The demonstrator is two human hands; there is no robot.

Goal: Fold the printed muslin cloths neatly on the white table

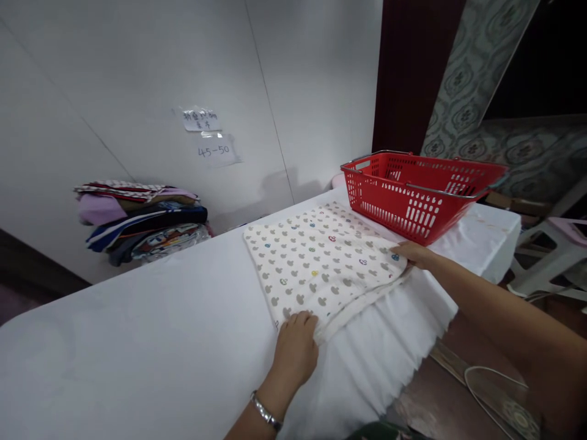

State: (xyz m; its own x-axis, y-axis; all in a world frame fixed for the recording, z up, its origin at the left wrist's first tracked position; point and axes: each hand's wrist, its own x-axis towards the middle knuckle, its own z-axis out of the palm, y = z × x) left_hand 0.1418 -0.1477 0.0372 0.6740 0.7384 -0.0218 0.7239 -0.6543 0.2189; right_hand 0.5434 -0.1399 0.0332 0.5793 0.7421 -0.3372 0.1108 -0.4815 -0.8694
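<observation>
A white cloth (pixel 321 256) printed with small grey and coloured mushroom shapes lies folded in layers on the white-covered table (pixel 137 348). My left hand (pixel 298 343), with a silver bracelet at the wrist, grips the cloth's near left corner, its fingertips on the top layer. At the near right corner, my right hand (pixel 413 253) pinches the edge of the same cloth, close to the red basket. Both thumbs are mostly hidden. Along the near side, the layered edges of the cloth show between the hands.
A red plastic basket (pixel 389 198) with metal handles stands at the table's right end. Several folded clothes (pixel 147 220) are piled beyond the far edge, by the white wall. Handwritten paper labels (pixel 215 150) hang there. A white stool (pixel 550 256) stands at right; a cable (pixel 486 368) lies on the floor.
</observation>
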